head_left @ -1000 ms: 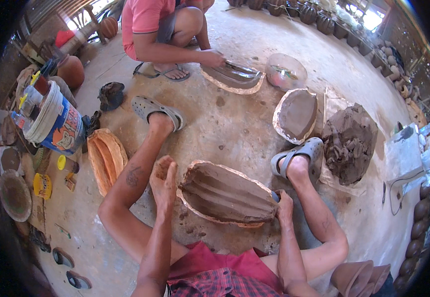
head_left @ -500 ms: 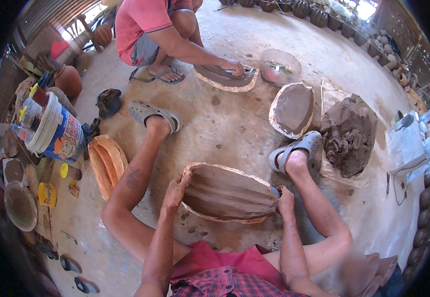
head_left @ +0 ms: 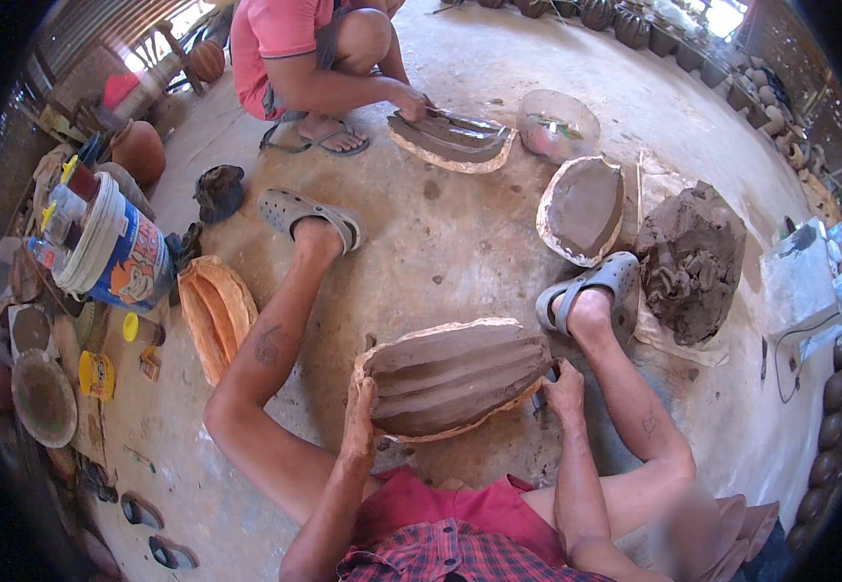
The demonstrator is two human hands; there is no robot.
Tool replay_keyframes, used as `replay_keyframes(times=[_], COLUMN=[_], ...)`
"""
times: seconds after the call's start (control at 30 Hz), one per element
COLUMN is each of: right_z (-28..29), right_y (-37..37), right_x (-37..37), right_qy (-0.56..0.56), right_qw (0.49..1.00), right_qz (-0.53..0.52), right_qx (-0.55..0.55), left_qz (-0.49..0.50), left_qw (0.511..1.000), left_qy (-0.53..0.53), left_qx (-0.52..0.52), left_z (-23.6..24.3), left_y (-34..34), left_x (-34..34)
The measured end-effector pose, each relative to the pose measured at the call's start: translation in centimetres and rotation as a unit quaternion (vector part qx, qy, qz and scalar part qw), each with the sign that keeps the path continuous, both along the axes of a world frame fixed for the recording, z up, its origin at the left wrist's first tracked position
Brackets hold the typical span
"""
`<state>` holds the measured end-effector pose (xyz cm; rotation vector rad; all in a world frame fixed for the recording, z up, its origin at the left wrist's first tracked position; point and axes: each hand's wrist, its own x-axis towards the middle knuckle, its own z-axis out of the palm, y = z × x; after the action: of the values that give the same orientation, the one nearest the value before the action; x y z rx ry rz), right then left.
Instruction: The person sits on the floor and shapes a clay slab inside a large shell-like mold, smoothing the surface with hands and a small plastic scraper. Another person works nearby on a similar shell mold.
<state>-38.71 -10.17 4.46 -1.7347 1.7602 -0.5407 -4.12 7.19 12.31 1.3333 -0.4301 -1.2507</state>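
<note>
Between my legs a boat-shaped mould [head_left: 455, 380] lined with grey-brown clay tilts toward me, its hollow ridged lengthwise and its rim pale and rough. My left hand [head_left: 360, 412] is closed on the mould's left end, near the lower corner. By the right end, my right hand [head_left: 564, 390] is closed around a small dark bluish tool [head_left: 538, 397], partly hidden by the fingers and held against or very near the rim. Whether that hand also grips the mould, I cannot tell.
Ahead, a crouching person [head_left: 319, 73] works at another clay-lined mould [head_left: 455, 144] beside a clear bowl [head_left: 556, 126]. A filled mould [head_left: 581, 211] and a clay heap [head_left: 692, 262] lie right. An empty orange mould [head_left: 215, 315] and a white-blue bucket [head_left: 120, 247] stand left.
My left hand has slid down from the mould's upper left corner to its lower left. The mould has turned slightly, its right end rising. The other person's hand has moved left along their mould.
</note>
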Motion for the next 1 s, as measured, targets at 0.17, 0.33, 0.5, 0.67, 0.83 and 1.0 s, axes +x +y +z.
replay_keyframes(times=[0.17, 0.33, 0.5, 0.67, 0.83, 1.0], right_z=[-0.1, 1.0, 5.3, 9.4, 10.8, 11.1], right_y=[0.0, 0.6, 0.7, -0.7, -2.2, -3.5], right_x=[-0.2, -0.3, 1.1, 4.1, 5.7, 6.2], right_qy=[0.046, 0.010, -0.164, -0.185, -0.136, -0.118], right_qw=[0.999, 0.999, 0.981, 0.978, 0.986, 0.987], right_qz=[0.020, -0.035, -0.103, -0.087, -0.083, -0.086], right_qx=[0.012, -0.030, 0.014, -0.039, -0.042, -0.061], left_qz=[0.091, 0.161, 0.164, 0.211, 0.183, 0.108], left_qw=[0.992, 0.976, 0.973, 0.966, 0.976, 0.975], left_qy=[0.063, 0.127, 0.163, 0.129, 0.074, -0.073], left_qx=[0.063, 0.070, -0.001, 0.074, 0.093, 0.179], left_z=[-0.7, -1.7, -3.2, -2.9, -3.1, -2.6], left_y=[2.2, 4.7, 4.6, 3.8, 3.1, 4.5], left_x=[-3.0, -6.5, -5.6, -4.0, -3.3, -3.7])
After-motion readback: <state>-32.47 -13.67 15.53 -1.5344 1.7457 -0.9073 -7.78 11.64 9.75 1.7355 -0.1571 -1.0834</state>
